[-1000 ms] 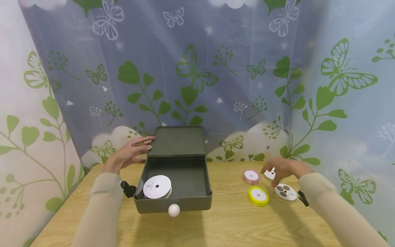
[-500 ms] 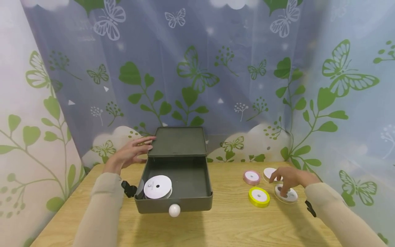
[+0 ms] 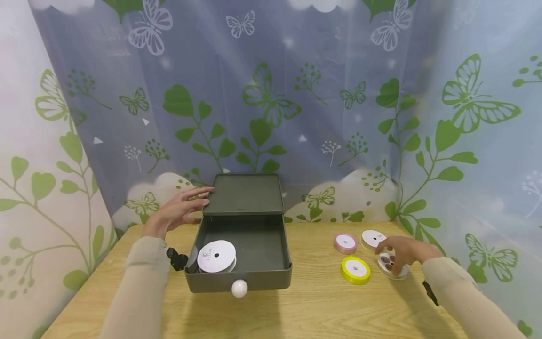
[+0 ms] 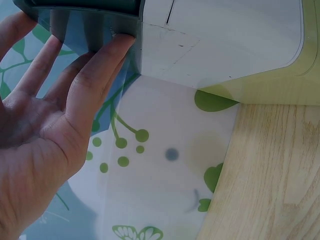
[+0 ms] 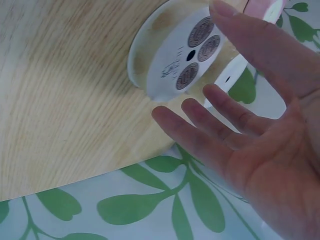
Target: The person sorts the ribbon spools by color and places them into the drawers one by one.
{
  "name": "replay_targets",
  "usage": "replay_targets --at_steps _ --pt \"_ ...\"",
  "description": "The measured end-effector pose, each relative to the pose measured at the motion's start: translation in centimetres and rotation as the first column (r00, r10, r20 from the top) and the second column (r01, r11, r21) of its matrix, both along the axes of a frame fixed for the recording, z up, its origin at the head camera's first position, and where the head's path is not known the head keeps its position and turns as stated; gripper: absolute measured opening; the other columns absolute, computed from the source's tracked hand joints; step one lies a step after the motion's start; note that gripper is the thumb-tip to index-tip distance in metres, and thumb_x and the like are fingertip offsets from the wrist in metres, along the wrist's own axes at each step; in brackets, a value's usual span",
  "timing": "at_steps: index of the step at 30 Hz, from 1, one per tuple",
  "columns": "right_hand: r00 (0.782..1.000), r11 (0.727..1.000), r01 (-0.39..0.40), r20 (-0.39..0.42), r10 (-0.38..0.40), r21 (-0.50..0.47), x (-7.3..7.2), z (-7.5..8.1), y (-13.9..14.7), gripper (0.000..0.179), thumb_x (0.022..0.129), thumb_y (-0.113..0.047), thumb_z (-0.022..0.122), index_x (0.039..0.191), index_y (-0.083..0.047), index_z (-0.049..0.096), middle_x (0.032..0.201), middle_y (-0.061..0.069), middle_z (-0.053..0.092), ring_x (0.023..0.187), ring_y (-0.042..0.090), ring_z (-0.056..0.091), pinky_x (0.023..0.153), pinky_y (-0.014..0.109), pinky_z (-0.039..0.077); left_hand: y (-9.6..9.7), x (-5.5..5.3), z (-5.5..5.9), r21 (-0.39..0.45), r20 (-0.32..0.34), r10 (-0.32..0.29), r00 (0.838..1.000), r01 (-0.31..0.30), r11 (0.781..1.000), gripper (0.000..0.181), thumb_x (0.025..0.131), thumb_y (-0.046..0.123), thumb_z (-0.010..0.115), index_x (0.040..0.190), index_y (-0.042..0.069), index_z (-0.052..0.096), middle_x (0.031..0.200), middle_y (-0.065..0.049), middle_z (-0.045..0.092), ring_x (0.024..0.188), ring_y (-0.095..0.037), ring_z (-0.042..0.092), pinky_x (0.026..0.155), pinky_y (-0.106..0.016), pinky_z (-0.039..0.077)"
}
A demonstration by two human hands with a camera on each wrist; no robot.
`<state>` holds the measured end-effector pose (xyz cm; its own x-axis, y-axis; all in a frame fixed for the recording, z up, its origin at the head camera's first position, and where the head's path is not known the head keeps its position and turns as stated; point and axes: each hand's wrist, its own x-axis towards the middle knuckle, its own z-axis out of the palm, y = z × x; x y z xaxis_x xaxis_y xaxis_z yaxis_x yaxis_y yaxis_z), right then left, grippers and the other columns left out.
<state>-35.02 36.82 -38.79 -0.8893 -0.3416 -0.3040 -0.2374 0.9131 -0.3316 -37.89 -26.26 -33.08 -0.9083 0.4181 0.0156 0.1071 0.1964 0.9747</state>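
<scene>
A dark grey box [image 3: 245, 194] has its drawer [image 3: 264, 254] pulled out, with a white ribbon spool [image 3: 213, 258] lying in the front left of it. At the box's left side, my left hand [image 3: 175, 212] rests with spread fingers; in the left wrist view the fingertips [image 4: 124, 42] touch the dark wall. My right hand [image 3: 404, 250] hovers over a white spool [image 5: 175, 60] printed with brown round marks. In the right wrist view its thumb [image 5: 225, 9] overlaps the spool's edge, and the other fingers are extended beside it.
Left of my right hand lie a pink ribbon spool [image 3: 345, 243], a yellow ribbon spool [image 3: 355, 270] and another white spool [image 3: 371, 238]. A white ball knob [image 3: 239, 288] sticks out from the drawer front. Patterned cloth [image 3: 271, 141] hangs behind the wooden table [image 3: 313, 301].
My right hand has moved right and down from above the far white spool to the spool with brown marks. My left hand stays at the box.
</scene>
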Motion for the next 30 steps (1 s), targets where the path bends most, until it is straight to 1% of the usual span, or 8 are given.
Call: replay_targets --at_steps 2,4,10,14,19,22,26,30 --pt "1.000 1.000 0.022 0.017 -0.022 -0.011 0.0 -0.2 0.2 0.067 0.068 0.005 0.088 0.130 -0.009 0.068 0.131 0.033 0.054 0.101 0.033 0.058 0.072 0.040 0.055 0.0 0.0 0.0 0.000 -0.003 -0.004 1.000 0.004 1.000 0.065 0.108 0.026 0.056 0.164 0.014 0.028 0.175 -0.017 0.003 0.159 -0.047 0.009 0.094 -0.037 0.052" --pt "0.999 0.999 0.040 0.032 -0.039 -0.020 0.0 -0.4 0.3 0.069 0.069 0.006 0.088 0.133 -0.009 0.067 0.132 0.034 0.053 0.099 0.031 0.057 0.071 0.041 0.056 0.0 0.1 0.0 0.000 0.000 0.003 1.000 -0.003 1.000 0.064 0.107 0.027 0.057 0.164 0.015 0.029 0.175 -0.016 0.004 0.159 -0.046 0.010 0.094 -0.037 0.053" --pt "0.994 0.995 0.086 0.077 -0.082 -0.043 -0.1 -0.8 0.5 0.073 0.070 0.007 0.086 0.138 -0.010 0.064 0.135 0.035 0.050 0.099 0.028 0.060 0.075 0.050 0.061 0.0 0.0 0.1 -0.009 0.001 0.014 1.000 -0.014 1.000 0.063 0.108 0.026 0.056 0.164 0.015 0.029 0.175 -0.015 0.007 0.159 -0.045 0.011 0.097 -0.040 0.052" --pt "0.994 0.996 0.081 0.071 -0.078 -0.041 -0.1 -1.0 0.5 0.074 0.070 0.008 0.086 0.138 -0.010 0.064 0.135 0.036 0.050 0.104 0.032 0.061 0.074 0.048 0.061 -0.1 0.0 0.1 -0.016 -0.001 0.014 1.000 -0.014 1.000 0.064 0.108 0.027 0.056 0.164 0.015 0.029 0.175 -0.015 0.007 0.159 -0.045 0.011 0.098 -0.041 0.052" --pt "0.998 0.998 0.055 0.027 -0.054 -0.021 -0.1 -1.2 0.4 0.072 0.069 0.007 0.087 0.135 -0.010 0.066 0.133 0.035 0.052 0.110 0.040 0.058 0.071 0.043 0.059 -0.1 0.0 0.0 -0.020 0.003 0.017 1.000 -0.017 1.000 0.064 0.107 0.028 0.057 0.164 0.016 0.029 0.175 -0.014 0.006 0.159 -0.046 0.010 0.099 -0.040 0.052" --pt "0.998 0.998 0.055 0.019 -0.054 -0.027 -0.2 -1.4 0.4 0.071 0.068 0.007 0.087 0.134 -0.010 0.067 0.132 0.034 0.053 0.108 0.038 0.059 0.069 0.042 0.059 -0.2 -0.1 0.0 -0.023 0.002 0.014 1.000 -0.014 1.000 0.065 0.107 0.028 0.057 0.164 0.016 0.029 0.175 -0.014 0.005 0.159 -0.046 0.009 0.099 -0.040 0.052" --pt "0.998 0.997 0.057 0.031 -0.056 -0.045 -0.4 -1.7 0.5 0.069 0.068 0.007 0.087 0.132 -0.009 0.066 0.132 0.035 0.053 0.110 0.040 0.059 0.068 0.043 0.060 -0.3 -0.2 -0.1 -0.022 0.001 0.013 1.000 -0.013 1.000 0.064 0.107 0.028 0.056 0.164 0.016 0.029 0.175 -0.014 0.005 0.159 -0.046 0.009 0.098 -0.040 0.052" --pt "0.998 0.998 0.048 0.034 -0.046 -0.047 -0.6 -1.9 0.7 0.066 0.068 0.007 0.087 0.128 -0.009 0.066 0.129 0.035 0.052 0.108 0.040 0.057 0.065 0.043 0.059 -0.2 -0.1 -0.1 -0.005 0.008 0.010 1.000 -0.010 1.000 0.064 0.108 0.027 0.056 0.164 0.015 0.028 0.175 -0.014 0.005 0.159 -0.045 0.010 0.094 -0.036 0.053"
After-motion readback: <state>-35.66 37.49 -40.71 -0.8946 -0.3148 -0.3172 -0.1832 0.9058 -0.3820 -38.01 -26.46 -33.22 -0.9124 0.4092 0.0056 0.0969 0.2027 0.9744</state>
